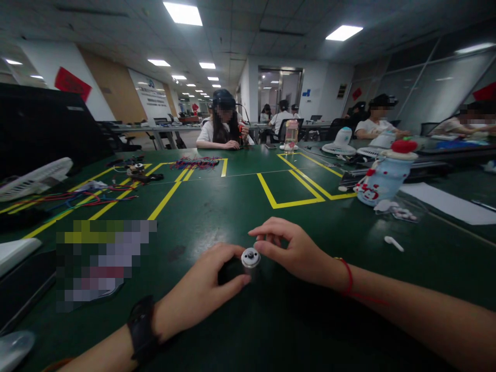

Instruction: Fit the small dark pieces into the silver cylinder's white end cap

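A small metal cylinder that looks like an electric motor (250, 261) stands upright on the green table, its round end face with a central shaft and small holes turned up. My left hand (203, 284), with a black watch on the wrist, is closed around the motor between thumb and fingers. Close by its upper right edge is my right hand (296, 253), a red string at the wrist. Its index finger and thumb reach out apart toward the motor, the other fingers loosely bent, and I see nothing between them.
Yellow tape (298, 203) marks boxes on the table (209, 212). To the left lie loose wires (112, 194) and a blurred packet (104, 263). At right are a blue bottle (383, 178), a white earbud (394, 243) and white paper (449, 201). A person (223, 124) sits opposite.
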{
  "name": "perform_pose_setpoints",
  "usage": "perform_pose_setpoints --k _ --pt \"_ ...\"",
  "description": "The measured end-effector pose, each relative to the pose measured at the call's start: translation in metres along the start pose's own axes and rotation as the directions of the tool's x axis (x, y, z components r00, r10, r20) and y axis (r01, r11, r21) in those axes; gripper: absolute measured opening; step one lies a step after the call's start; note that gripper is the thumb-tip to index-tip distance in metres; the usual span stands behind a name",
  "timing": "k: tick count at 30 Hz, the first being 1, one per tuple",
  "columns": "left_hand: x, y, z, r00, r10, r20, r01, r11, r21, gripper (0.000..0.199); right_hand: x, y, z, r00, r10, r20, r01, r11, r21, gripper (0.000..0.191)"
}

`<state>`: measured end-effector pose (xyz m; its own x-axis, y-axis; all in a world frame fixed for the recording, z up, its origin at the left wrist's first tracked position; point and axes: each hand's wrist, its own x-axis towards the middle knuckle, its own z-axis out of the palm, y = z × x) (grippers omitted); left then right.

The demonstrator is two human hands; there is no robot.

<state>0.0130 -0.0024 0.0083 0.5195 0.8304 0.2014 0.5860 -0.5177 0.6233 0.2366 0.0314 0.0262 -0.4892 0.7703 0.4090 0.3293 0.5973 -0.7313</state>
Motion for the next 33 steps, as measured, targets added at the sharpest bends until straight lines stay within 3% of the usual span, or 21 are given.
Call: perform_pose_setpoints --k 4,9,13,16,23,29,33 --pt "0.0 -0.001 0.001 0.998 0.054 0.018 -0.054 0.998 0.011 0.035 -0.001 -0.017 0.008 0.996 -0.076 0.039 0.076 0.997 0.003 0.012" --pt "0.002 0.002 0.0 0.997 0.06 0.043 -0.06 0.998 0.01 0.029 -0.002 -0.019 0.006 0.992 -0.088 0.091 0.092 0.995 -0.031 0.011" --pt "0.003 0.003 -0.001 0.997 0.057 0.057 -0.059 0.998 0.024 0.028 -0.001 -0.019 0.004 0.994 -0.11 0.009 0.109 0.994 0.012 0.009" --pt "0.001 0.004 -0.001 0.998 0.047 0.047 -0.049 0.998 0.05 0.027 -0.002 -0.015 0.0 0.996 -0.056 -0.069 0.057 0.998 0.016 0.012" --pt "-0.002 -0.001 -0.009 0.999 -0.013 0.046 0.009 0.997 0.082 0.021 -0.014 0.013 -0.005 0.979 0.031 0.204 -0.003 0.991 -0.137 0.012" --pt "0.002 -0.007 -0.009 0.999 -0.017 0.051 0.013 0.996 0.09 0.018 -0.014 0.019 0.001 0.966 0.008 0.258 0.07 0.954 -0.291 0.014" --pt "0.003 -0.008 -0.008 0.999 -0.009 0.049 0.005 0.996 0.085 0.017 -0.013 0.017 -0.001 0.967 0.026 0.255 0.03 0.977 -0.213 0.016"
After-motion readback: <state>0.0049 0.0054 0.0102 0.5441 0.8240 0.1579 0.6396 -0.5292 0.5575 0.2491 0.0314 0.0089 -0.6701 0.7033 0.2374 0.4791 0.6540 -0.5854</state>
